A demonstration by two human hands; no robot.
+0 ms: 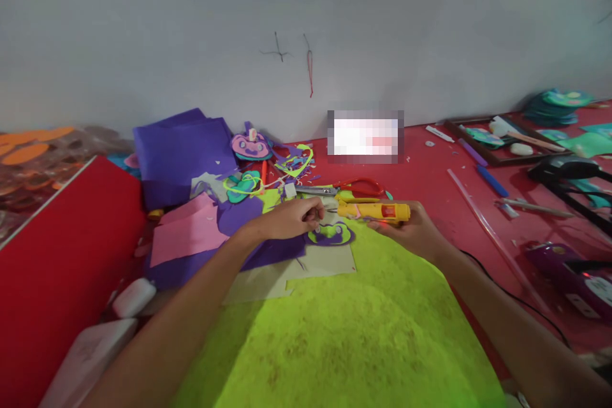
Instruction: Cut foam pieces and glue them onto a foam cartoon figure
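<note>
My right hand [415, 229] is wrapped round a yellow glue gun [375, 211], held level with its nozzle pointing left. The nozzle is close to my left hand [300, 217], whose fingers are pinched together; anything between them is too small or hidden to make out. Just below both hands lies a purple foam cutout with lime-green shapes on it [329, 234]. It rests on cream and purple sheets over a large lime-green sheet [363, 331]. Behind the glue gun are red-handled scissors [361, 188].
Purple sheets [186, 156], pink pieces [186, 229] and foam scraps [299, 162] lie to the left. A long clear stick [492, 229], a blue pen [492, 181], a dark-framed tray [507, 156] and a purple device [571, 277] are on the right. A black cord [516, 296] runs past my right arm.
</note>
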